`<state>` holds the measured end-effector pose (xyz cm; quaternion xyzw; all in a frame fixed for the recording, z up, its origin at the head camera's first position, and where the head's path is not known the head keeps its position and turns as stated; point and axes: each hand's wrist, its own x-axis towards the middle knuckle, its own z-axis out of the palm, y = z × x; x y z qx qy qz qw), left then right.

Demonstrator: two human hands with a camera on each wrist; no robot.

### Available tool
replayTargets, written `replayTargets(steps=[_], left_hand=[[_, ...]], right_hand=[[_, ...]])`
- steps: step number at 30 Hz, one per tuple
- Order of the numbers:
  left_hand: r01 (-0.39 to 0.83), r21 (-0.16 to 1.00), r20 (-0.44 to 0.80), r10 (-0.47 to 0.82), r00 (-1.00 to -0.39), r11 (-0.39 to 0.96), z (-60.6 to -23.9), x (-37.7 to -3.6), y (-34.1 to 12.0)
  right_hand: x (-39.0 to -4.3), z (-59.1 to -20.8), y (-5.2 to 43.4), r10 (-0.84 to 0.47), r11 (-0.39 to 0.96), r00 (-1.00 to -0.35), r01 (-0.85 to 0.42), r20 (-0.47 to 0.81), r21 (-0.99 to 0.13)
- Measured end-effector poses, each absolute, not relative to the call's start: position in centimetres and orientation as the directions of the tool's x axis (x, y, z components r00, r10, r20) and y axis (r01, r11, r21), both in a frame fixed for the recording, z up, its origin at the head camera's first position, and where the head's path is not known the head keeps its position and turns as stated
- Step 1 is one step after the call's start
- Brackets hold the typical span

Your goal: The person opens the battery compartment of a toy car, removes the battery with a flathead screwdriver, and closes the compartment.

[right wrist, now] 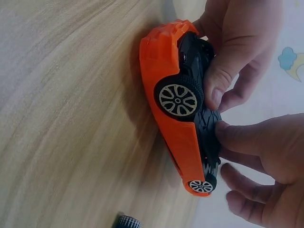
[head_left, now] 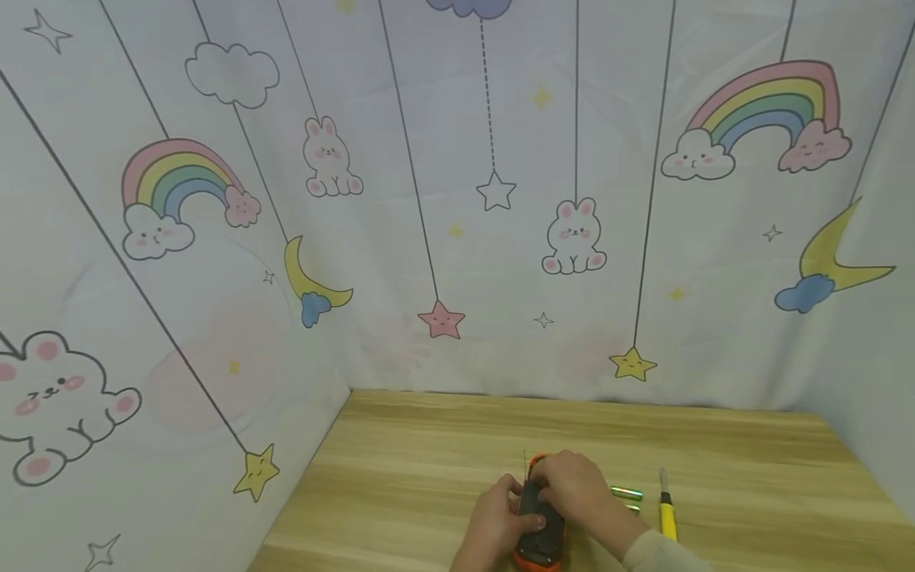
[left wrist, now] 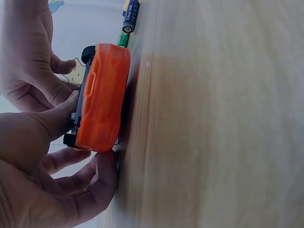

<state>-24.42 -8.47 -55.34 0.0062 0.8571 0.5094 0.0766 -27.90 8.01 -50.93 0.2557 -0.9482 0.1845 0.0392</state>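
An orange toy car point(head_left: 539, 548) lies upside down on the table, black underside point(head_left: 538, 520) up. My left hand point(head_left: 493, 516) grips it from the left, with the thumb over the underside. In the left wrist view the left hand's point(left wrist: 57, 175) fingers curl at one end of the orange body point(left wrist: 102, 97). My right hand point(head_left: 575, 485) bends over the far part of the car. In the right wrist view the right hand's point(right wrist: 270, 166) thumb and finger meet the black chassis; I cannot tell whether they pinch anything. Spoked wheels point(right wrist: 178, 100) show there.
Right of the car lie two green batteries, one point(head_left: 627, 492) beyond the other point(head_left: 632, 508), partly behind the right forearm. A screwdriver point(head_left: 668, 512) with a yellow handle lies farther right. A printed fabric wall point(head_left: 500, 357) stands behind the wooden table point(head_left: 400, 445).
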Motion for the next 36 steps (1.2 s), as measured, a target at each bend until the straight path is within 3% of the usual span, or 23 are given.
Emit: replayTargets(steps=[7,19,27,32,36], left_hand=[[-0.052,0.879,-0.109,0.093,-0.990,0.474,-55.4,-24.4,-8.5],[-0.050,0.855,-0.107,0.082,-0.991,0.516,-55.4,-24.6,-8.5],[-0.052,0.864,-0.111,0.088,-0.990,0.500,-55.7,-24.6,-8.1],[-0.055,0.898,-0.117,0.117,-0.986,0.436,-55.9,-24.2,-8.3],[-0.061,0.915,-0.121,0.127,-0.984,0.399,-55.8,-24.2,-8.7]], right_hand=[[-28.2,-51.9,8.3,-0.450,0.801,-0.860,-0.507,0.240,-0.317],[-28.1,-52.3,8.0,-0.396,0.835,-0.894,-0.446,0.212,-0.323],[-27.5,-53.2,8.9,-0.345,0.828,-0.894,-0.434,0.287,-0.355],[-26.8,-54.0,9.7,-0.283,0.745,-0.912,-0.404,0.297,-0.531],[-26.0,-54.1,9.8,-0.201,0.668,-0.957,-0.292,0.211,-0.685]])
